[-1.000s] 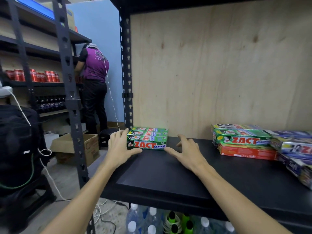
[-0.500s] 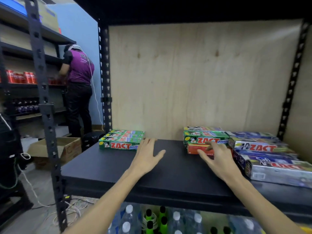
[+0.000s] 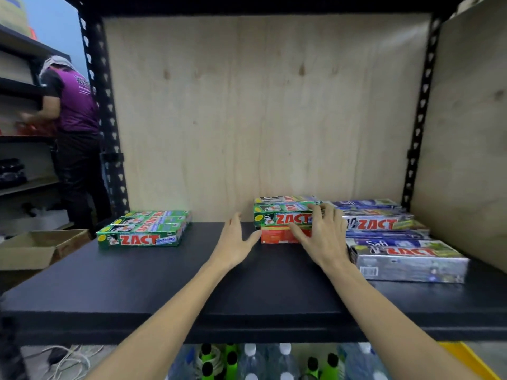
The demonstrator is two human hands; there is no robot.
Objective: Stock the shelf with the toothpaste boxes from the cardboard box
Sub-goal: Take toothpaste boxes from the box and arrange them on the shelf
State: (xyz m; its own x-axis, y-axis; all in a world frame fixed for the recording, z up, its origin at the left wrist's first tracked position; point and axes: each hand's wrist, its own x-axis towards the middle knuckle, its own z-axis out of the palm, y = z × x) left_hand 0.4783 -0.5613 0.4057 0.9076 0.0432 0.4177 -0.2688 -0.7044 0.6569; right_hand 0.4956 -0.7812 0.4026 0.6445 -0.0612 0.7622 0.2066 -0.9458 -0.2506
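The black shelf [image 3: 137, 292] carries three groups of toothpaste boxes against its plywood back: a flat row of green boxes [image 3: 142, 231] at the left, a middle stack [image 3: 277, 219] with a green box on top of an orange box [image 3: 274, 237], and silver boxes [image 3: 406, 259] piled at the right. The cardboard box [image 3: 30, 248] sits on the floor off to the left, and from here I cannot tell what remains inside it.

The step in hand looks like tidying the middle stack — squaring it or sliding it along. The right hand [image 3: 323, 237] lies over the stack's right end, its fingers [image 3: 315, 215] spread and only slightly bent against the box faces, pressing rather than gripping. The left hand [image 3: 236, 242] is flat and open just beside the stack's left end, thumb near the orange box; whether it touches is unclear, and it holds nothing.

To do this well, bring the left palm fully against the left end so both hands bracket the stack, then push low — against the orange box as well as the green one — since pressure on the top box alone would likely shear it off. Keep the printed fronts facing out.
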